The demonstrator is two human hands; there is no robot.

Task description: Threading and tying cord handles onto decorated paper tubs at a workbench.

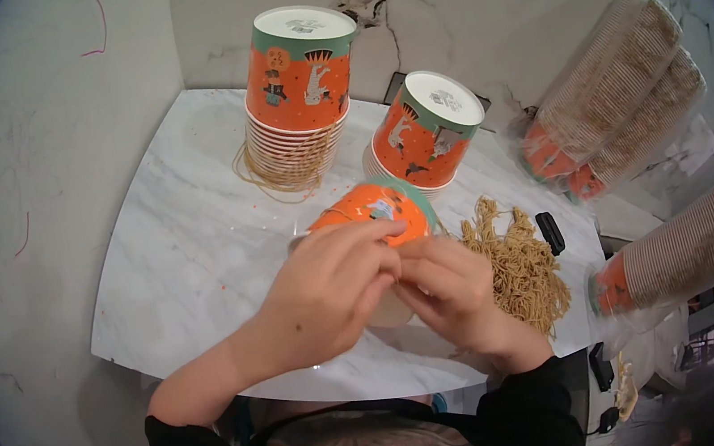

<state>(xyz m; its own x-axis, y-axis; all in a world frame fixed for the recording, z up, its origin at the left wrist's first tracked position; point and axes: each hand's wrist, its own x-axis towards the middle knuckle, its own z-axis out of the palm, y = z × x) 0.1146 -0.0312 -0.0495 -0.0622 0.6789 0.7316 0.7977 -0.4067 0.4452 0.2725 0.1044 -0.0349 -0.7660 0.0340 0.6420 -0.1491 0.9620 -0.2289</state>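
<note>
An orange and green paper bucket lies tilted on the white table, just beyond my hands. My left hand reaches over its near part, fingers bent and brought together. Against those fingertips, my right hand pinches thumb and forefinger at the bucket's near side. Whatever sits between the fingertips is too small or hidden to make out. A tangled heap of tan string lies right beside my right hand. Behind the bucket, a tall stack of upside-down paper buckets has loops of tan string round its lower part.
A shorter upside-down bucket stack stands at the back. Past the marble-patterned table's right side are plastic-wrapped bucket stacks and another wrapped stack. A small black object lies by the string heap. Walls border the left and back.
</note>
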